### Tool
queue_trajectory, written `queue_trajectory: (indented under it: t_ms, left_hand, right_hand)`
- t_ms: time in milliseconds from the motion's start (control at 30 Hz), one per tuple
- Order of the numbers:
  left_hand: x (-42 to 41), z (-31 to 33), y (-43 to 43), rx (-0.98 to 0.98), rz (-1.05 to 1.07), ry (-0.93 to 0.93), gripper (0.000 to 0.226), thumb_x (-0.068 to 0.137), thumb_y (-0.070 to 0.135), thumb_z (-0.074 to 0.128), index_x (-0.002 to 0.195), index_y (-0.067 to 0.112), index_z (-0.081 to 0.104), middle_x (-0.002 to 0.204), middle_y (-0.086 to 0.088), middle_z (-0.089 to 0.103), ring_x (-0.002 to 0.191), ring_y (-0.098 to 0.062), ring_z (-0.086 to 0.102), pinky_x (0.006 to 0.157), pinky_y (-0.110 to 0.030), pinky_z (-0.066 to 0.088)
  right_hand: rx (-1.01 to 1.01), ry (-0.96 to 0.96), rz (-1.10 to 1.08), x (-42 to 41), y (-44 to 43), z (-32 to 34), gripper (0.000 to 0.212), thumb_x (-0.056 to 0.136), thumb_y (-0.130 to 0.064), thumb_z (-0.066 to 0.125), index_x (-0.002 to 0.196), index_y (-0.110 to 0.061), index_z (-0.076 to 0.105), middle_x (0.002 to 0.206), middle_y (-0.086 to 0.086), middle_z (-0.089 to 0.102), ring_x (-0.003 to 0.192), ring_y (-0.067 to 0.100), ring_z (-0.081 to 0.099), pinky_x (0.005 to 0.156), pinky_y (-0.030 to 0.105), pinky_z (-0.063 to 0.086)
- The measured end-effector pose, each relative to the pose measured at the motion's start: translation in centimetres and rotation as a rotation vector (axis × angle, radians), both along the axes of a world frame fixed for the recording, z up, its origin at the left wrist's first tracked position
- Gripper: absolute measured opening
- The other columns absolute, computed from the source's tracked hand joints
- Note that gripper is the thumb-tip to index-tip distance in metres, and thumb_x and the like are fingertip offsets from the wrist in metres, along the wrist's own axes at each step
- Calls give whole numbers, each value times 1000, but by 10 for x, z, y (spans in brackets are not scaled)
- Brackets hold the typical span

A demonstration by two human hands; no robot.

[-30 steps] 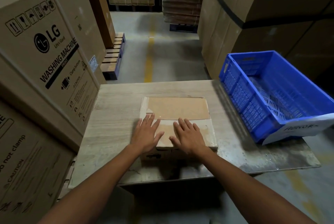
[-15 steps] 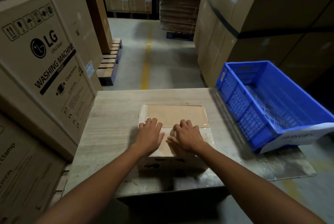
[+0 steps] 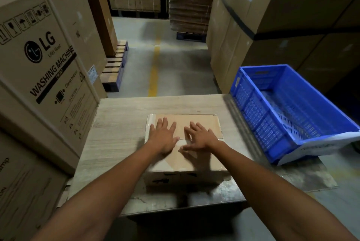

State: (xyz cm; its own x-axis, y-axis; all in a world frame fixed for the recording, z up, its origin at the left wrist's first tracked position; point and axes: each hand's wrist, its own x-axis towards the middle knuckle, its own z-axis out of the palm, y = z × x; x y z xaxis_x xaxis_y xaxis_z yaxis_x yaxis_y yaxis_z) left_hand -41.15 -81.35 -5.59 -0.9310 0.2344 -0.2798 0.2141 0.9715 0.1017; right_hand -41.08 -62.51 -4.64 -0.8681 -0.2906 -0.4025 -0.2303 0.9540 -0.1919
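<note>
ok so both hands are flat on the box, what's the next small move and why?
Probably sweep both palms outward along the seam toward the side edges. The left hand and right hand lie flat, fingers spread, close together mid-top of the box, so the glossy tape nearer the edges is what they don't cover.

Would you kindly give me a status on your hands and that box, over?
Left hand and right hand open, flat on the cardboard box top. Box sits on the table, taped. Blue crate to its right, apart.
</note>
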Motion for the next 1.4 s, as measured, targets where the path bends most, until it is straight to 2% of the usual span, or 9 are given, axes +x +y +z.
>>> queue_trajectory:
  t_ms: [100,233,333,533,667,900,1100,1300,1400]
  left_hand:
    - [9,1,22,77,-93,32,64,104,49,28,159,29,0,166,-9,-13,153,-28,-9,122,-56,2]
    - [35,-22,43,101,-63,49,62,104,55,16,158,33,-5,164,0,-20,151,-24,-19,121,-56,-7]
    - [33,-19,47,87,-36,25,61,104,54,17,158,33,-4,164,0,-19,152,-25,-17,121,-56,-5]
    - [55,-12,40,129,-135,132,52,106,39,29,155,21,29,166,-7,16,152,-27,13,122,-48,16]
    - [71,-22,31,144,-130,154,51,107,36,27,154,18,33,164,-5,21,152,-24,15,122,-45,17]
    - [71,-1,32,131,-160,64,55,104,35,36,156,17,26,165,-10,15,152,-28,12,121,-48,18]
    - [115,-24,14,94,-10,98,67,102,55,24,159,25,5,167,-2,-8,153,-24,-9,122,-53,-2]
    - [96,-8,1,140,33,46,59,104,40,31,158,21,15,168,-4,1,154,-25,-4,120,-60,4]
    - [87,-8,-18,228,267,52,64,103,44,37,158,20,16,167,-10,-5,153,-31,-7,118,-62,7]
  right_hand:
    - [-120,102,-268,2,18,3,85,90,-67,54,156,-21,27,165,11,19,150,30,24,119,55,24]
    - [22,57,-307,27,33,-13,82,100,-63,33,160,-21,-3,166,8,-16,154,27,-11,121,57,3]
    - [43,3,-303,21,30,-5,83,100,-60,36,160,-21,-6,166,8,-16,154,27,-12,121,56,4]
    - [77,238,-357,58,18,-2,53,100,-46,40,141,-13,45,154,18,38,142,33,35,112,50,34]
    - [52,299,-335,101,18,-22,63,105,-47,21,156,-10,25,164,20,17,153,33,13,122,50,13]
    - [110,145,-341,89,0,-2,72,102,-56,30,157,-10,21,163,26,11,152,39,10,117,59,17]
    - [28,211,-208,127,-7,-23,72,101,-63,10,160,-23,10,167,16,-2,154,32,-5,121,56,0]
    - [13,254,-151,112,10,-11,45,103,-49,34,138,-22,42,151,11,34,146,33,24,112,62,24]
    - [-32,187,-328,107,16,-6,50,96,-57,48,133,-24,44,156,17,25,148,41,12,111,66,20]
